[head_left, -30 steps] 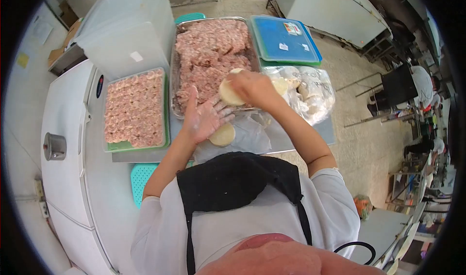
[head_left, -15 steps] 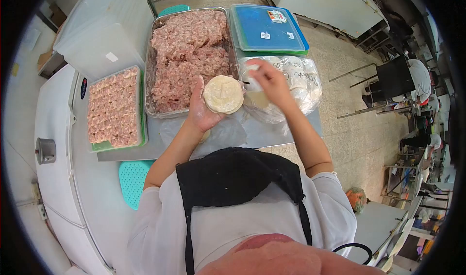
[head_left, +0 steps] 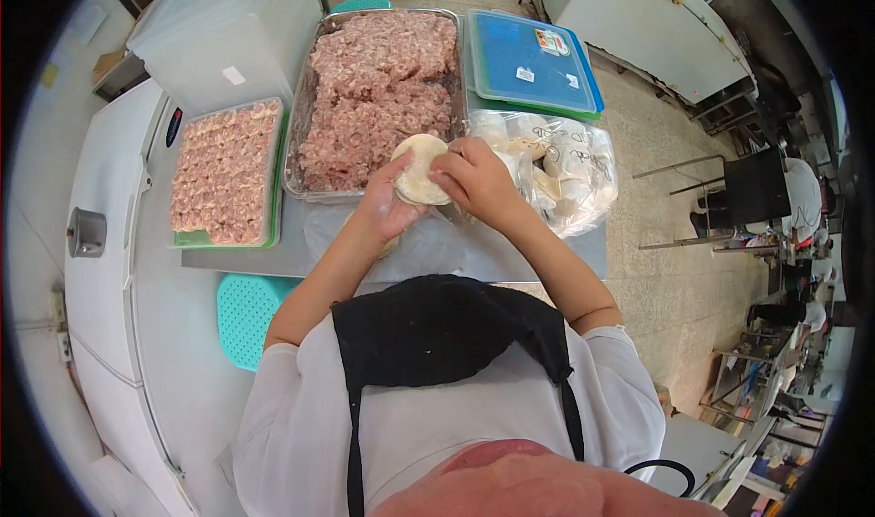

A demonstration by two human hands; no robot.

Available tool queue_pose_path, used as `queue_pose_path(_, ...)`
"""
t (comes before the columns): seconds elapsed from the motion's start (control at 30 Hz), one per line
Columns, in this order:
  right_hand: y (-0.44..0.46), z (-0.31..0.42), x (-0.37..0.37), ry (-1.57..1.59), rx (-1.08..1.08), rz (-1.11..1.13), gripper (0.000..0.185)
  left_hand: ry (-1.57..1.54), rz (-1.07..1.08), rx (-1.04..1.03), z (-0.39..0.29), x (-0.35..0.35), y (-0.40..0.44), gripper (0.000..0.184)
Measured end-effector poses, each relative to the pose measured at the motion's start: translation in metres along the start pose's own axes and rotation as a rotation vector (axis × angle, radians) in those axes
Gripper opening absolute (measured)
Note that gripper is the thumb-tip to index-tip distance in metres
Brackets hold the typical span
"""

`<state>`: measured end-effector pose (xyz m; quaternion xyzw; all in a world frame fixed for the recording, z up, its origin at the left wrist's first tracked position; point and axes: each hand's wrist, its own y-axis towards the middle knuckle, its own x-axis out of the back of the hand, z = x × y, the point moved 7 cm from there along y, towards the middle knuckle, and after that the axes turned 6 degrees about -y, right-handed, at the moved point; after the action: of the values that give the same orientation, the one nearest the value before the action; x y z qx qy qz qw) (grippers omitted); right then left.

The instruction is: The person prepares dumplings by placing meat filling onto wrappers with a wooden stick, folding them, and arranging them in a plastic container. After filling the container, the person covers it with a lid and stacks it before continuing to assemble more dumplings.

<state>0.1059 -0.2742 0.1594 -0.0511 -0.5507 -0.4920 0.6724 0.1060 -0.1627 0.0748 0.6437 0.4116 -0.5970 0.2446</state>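
Note:
A small stack of pale round dough wrappers (head_left: 419, 172) rests in my left hand (head_left: 387, 209), whose fingers and thumb curl round its edge. My right hand (head_left: 481, 184) reaches over from the right, its bent fingers pressed on the wrappers' right side; the fingertips are partly hidden. Just beyond my hands stands a deep metal tray (head_left: 289, 166) heaped with raw minced meat (head_left: 378, 98). To the right lies a clear plastic bag (head_left: 583, 175) with handwriting on it and more pale dough rounds inside. A thin plastic sheet (head_left: 437, 253) lies below my hands.
At the left, a green-edged container (head_left: 275, 189) holds tight rows of small meat dumplings (head_left: 226, 175). Behind it are stacked translucent bins (head_left: 214, 43). Blue-lidded containers (head_left: 524, 61) sit at the back right. A turquoise perforated stool (head_left: 248, 321) shows beneath the steel table (head_left: 241, 259). Other people are far right.
My right hand has come in from above the plastic bag to the dough wrappers. My left hand has tilted the stack slightly. The bag now shows a wider opening; the view has shifted a little.

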Motion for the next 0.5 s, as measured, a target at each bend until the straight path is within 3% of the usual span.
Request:
queue_pose_path(0.1,-0.006,0.001,0.007,-0.021,0.139,-0.09,0.017,-0.031,-0.036,-0.07,-0.017,0.005,-0.009,0.05)
queue_pose_path(0.17,-0.017,-0.026,0.021,0.059,-0.031,0.004,0.016,-0.086,-0.015,-0.131,-0.033,0.005,-0.016,0.053)
queue_pose_path(0.23,-0.037,-0.066,0.037,-0.119,-0.258,0.177,0.023,-0.067,0.051,-0.127,-0.041,-0.007,-0.024,0.056)
queue_pose_path(0.27,-0.036,-0.064,0.043,-0.12,-0.253,0.179,0.023,-0.045,0.118,-0.12,-0.045,-0.015,-0.027,0.06)
queue_pose_path(0.33,-0.032,-0.052,0.07,-0.453,-0.288,0.049,0.038,0.002,0.193,-0.074,-0.046,-0.027,-0.033,0.064)
queue_pose_path(0.37,-0.024,-0.04,0.066,-0.342,-0.244,0.028,0.049,0.049,0.268,-0.026,-0.043,-0.034,-0.036,0.067)
queue_pose_path(0.5,0.014,0.024,0.012,0.318,-0.028,0.087,0.047,0.116,0.315,0.109,-0.023,-0.035,-0.04,0.072)
